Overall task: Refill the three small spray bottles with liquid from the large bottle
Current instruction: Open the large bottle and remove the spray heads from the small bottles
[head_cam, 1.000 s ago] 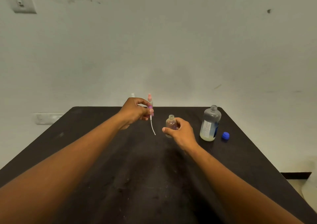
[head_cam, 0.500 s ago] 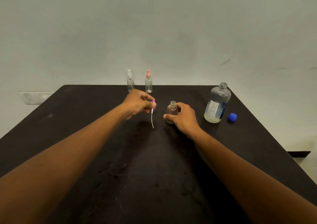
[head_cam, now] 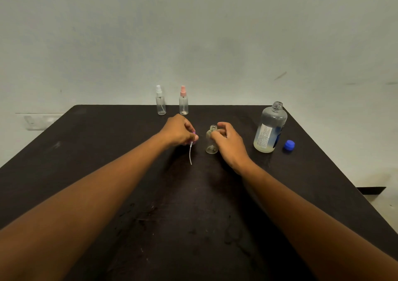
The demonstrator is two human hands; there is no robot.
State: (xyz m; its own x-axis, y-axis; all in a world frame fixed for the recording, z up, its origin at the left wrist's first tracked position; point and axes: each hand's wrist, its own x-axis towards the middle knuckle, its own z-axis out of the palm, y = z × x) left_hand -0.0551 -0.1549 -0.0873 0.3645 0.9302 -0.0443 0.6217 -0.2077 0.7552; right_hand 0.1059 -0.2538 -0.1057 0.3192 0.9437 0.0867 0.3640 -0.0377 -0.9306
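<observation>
Surface [head_cam: 86, 151]: black, against pale wall [head_cam: 215, 33].
Left grip [head_cam: 179, 131]: pinches spray pump [head_cam: 191, 151].
Right grip [head_cam: 228, 143]: fingers loosely curled beside open small bottle [head_cam: 211, 145]; contact unclear.

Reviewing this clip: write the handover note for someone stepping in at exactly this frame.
Left hand pinches the purple sprayer head, its tube hanging. Right hand grips the open small bottle standing on the table.
White-topped bottle and pink-topped bottle stand capped at the far edge. Large bottle is uncapped at right, blue cap beside it.
Done: large bottle and one sprayer opened.
Left: pour into the open bottle, recap it, then the other two.
</observation>
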